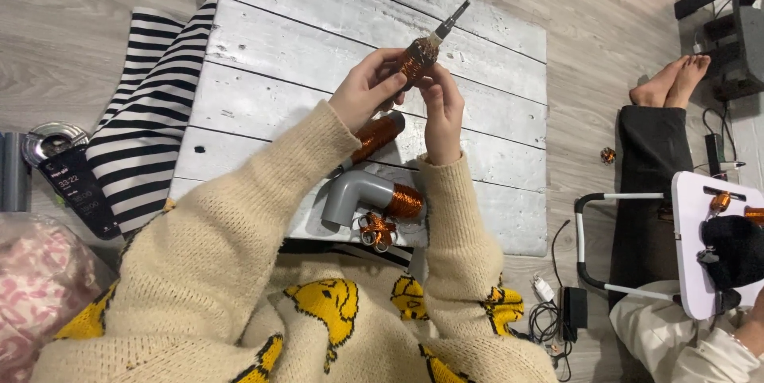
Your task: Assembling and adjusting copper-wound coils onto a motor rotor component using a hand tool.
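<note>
A slim grey rod wound with shiny copper-coloured wire (420, 55) is held up above the middle of a whitewashed wooden plank board (263, 33), its dark tip pointing up and to the right. The left hand (364, 90) grasps the lower part of the wire-wrapped section, fingers curled around it from the left. The right hand (442, 104) pinches the same coil from below and the right, its fingertips touching the winding just beside the left hand's fingers. Both arms wear cream knitted sleeves.

On the board below the hands lies a grey tube wrapped in copper-coloured wire (372, 138), tilted with its upper end to the right. Nearer the person sits a grey plastic elbow pipe with a copper wire coil around one arm (366, 197), and just beside it, at the board's edge, a small pair of scissors bound in copper wire (376, 230).

To the left of the board lies a black-and-white striped cloth (155, 112), with a dark phone (79, 190) near it on the floor. At the right, another person's bare feet (672, 80) rest on the floor, well apart from the board.
</note>
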